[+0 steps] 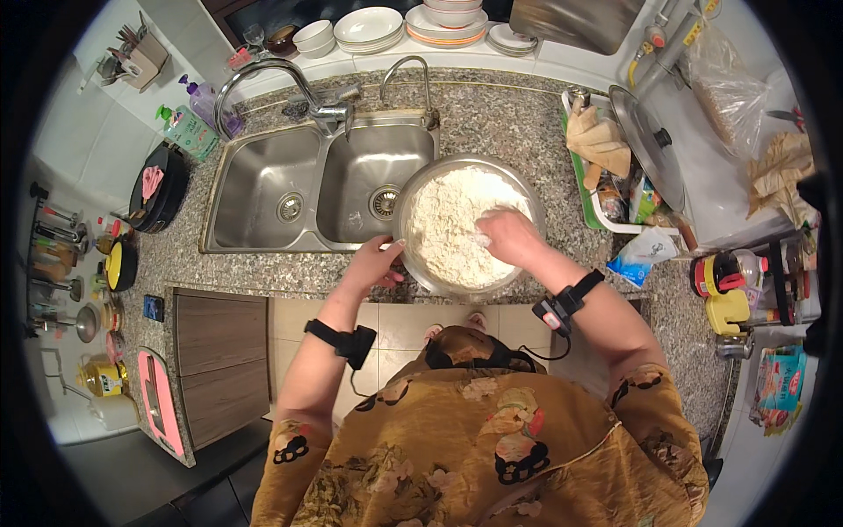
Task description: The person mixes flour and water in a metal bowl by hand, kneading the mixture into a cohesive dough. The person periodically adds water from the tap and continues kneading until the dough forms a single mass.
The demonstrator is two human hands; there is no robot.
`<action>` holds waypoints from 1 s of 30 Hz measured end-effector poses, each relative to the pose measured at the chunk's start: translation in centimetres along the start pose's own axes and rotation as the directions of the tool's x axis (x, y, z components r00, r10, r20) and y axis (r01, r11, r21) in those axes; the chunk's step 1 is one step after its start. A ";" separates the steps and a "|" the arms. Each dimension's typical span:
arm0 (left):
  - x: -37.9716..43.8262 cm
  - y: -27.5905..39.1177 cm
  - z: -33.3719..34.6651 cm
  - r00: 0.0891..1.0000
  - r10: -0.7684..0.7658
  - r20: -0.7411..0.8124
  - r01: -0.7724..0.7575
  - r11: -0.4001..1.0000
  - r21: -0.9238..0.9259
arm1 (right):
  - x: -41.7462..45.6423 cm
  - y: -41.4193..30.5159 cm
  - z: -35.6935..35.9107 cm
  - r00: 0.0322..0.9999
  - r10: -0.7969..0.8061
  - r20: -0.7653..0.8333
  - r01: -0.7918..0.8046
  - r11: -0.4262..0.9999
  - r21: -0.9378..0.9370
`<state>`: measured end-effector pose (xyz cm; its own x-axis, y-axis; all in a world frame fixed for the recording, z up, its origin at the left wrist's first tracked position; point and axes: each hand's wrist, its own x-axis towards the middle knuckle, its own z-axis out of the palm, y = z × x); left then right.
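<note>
A wide stainless steel bowl (475,294) stands on the granite counter, its left side up against the right basin of the sink. Pale, crumbly flour mixture (442,230) fills much of it. My left hand (378,263) holds the bowl's near left rim, thumb at the edge and fingers curled outside. My right hand (508,236) reaches into the bowl from the right, its fingers in the mixture. Flour clings to those fingers, and their tips are hidden, so their grip does not show.
Left of the bowl is a double steel sink (311,227) with a tall faucet (263,66). On the right stand a white-and-green rack (586,191), a pot lid (649,148) and a blue-and-white bag (640,258). Stacked plates (369,29) line the back ledge.
</note>
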<state>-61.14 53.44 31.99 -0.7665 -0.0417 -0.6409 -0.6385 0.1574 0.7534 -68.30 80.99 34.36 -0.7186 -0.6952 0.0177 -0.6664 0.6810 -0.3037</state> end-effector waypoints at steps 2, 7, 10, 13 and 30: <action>0.7 1.0 -1.4 0.996 -0.039 0.085 0.040 0.999 -0.005 | -0.3 0.7 0.7 0.999 -0.041 -0.031 0.042 0.998 0.045; 4.8 1.3 -1.3 0.990 -0.068 0.123 0.068 0.998 0.001 | -0.5 2.8 1.7 0.997 0.000 0.083 -0.008 0.996 0.089; 6.3 1.1 -0.7 0.987 -0.018 0.159 0.027 0.998 -0.058 | -0.1 3.0 0.7 0.997 0.023 0.080 -0.029 0.997 0.067; 5.7 1.4 1.2 0.988 0.016 0.151 0.013 0.982 -0.190 | 1.8 3.6 -0.2 0.998 0.054 0.012 -0.054 0.998 0.036; 11.0 9.0 0.8 0.991 0.119 0.066 -0.107 0.981 -0.163 | 8.1 4.4 0.3 0.854 0.496 -0.156 -0.492 0.868 0.071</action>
<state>-75.27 55.23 31.62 -0.8306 0.0425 -0.5552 -0.5558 -0.0023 0.8313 -76.99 78.27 32.94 -0.9755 -0.2198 0.0130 -0.2110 0.9165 -0.3398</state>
